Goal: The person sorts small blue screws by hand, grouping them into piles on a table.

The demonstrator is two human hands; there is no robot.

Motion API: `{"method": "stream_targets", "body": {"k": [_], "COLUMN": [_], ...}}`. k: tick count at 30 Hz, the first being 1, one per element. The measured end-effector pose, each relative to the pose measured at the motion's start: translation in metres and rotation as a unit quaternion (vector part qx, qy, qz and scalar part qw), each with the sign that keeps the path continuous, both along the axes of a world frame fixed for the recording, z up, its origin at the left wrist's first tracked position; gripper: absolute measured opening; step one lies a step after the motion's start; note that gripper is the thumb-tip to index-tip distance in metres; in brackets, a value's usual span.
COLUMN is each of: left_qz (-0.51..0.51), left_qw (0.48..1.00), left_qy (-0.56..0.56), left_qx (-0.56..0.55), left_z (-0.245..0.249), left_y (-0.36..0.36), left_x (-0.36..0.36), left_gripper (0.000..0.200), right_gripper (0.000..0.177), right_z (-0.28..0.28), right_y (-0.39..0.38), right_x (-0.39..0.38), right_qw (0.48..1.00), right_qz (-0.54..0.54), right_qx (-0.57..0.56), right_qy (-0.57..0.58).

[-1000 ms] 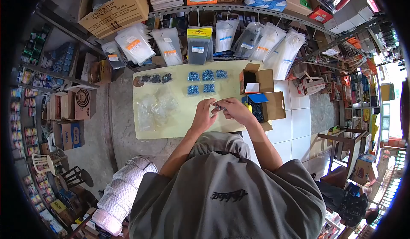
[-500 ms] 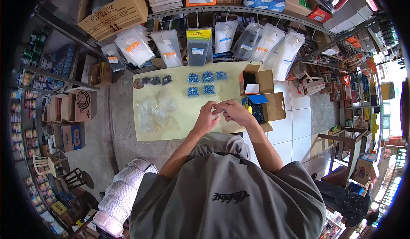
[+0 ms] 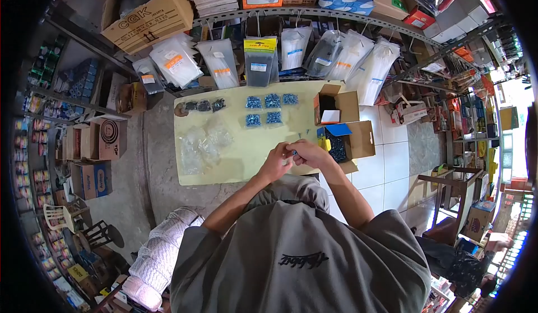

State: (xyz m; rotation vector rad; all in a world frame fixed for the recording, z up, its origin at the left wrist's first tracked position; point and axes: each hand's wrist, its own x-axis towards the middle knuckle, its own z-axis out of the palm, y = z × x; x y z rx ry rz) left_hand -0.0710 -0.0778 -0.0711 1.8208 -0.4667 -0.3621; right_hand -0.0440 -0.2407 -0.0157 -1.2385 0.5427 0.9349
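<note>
My left hand (image 3: 274, 163) is closed, its fingertips meeting my right hand over the front of the pale yellow table (image 3: 241, 145). My right hand (image 3: 311, 154) is curled into a fist. A small blue piece (image 3: 294, 152) shows between the two hands; its kind is mostly hidden by the fingers. Ahead lie several small clear packets of blue pieces (image 3: 272, 101). A few tiny loose pieces (image 3: 301, 134) rest on the tabletop just beyond my right hand. Right of that hand stands an open carton of dark small parts (image 3: 337, 148).
Empty-looking clear plastic bags (image 3: 204, 142) lie on the table's left, with several dark packets (image 3: 205, 106) behind them. Another open carton (image 3: 336, 104) sits at the back right. Packs of cable ties (image 3: 260, 61) hang from the shelf. A wrapped white roll (image 3: 162, 257) stands at my left.
Both hands have drawn slightly down toward my body and closer together. My right fingers have curled in. The tiny loose pieces beyond them now show.
</note>
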Motion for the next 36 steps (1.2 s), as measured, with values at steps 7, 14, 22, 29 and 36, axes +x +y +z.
{"method": "stream_targets", "body": {"k": [7,14,22,29,36], "left_qz": [-0.02,-0.029,-0.034,-0.045,-0.053], "left_qw": [0.999,0.999,0.998,0.998,0.998], "left_qy": [-0.024,-0.015,-0.047,-0.043,-0.019], "left_qx": [0.005,-0.005,-0.033,-0.017,-0.016], "left_z": [-0.002,-0.004,-0.013,-0.012,-0.013], "left_y": [0.0,-0.002,-0.004,-0.001,-0.001], "left_x": [-0.001,-0.006,-0.005,-0.005,-0.004], "left_gripper": [0.048,0.048,0.047,0.05,0.05], "right_gripper": [0.017,0.014,0.018,0.018,0.02], "right_z": [-0.006,-0.018,-0.007,-0.017,-0.015], "right_y": [-0.008,-0.009,-0.014,-0.022,-0.021], "right_x": [-0.006,-0.01,-0.008,-0.008,-0.007], "right_qw": [0.992,0.984,0.997,0.988,0.995], "right_qz": [-0.049,-0.074,0.014,0.011,0.003], "right_qx": [0.095,0.123,0.053,0.13,0.08], "right_qy": [0.069,0.106,0.052,0.084,0.059]}}
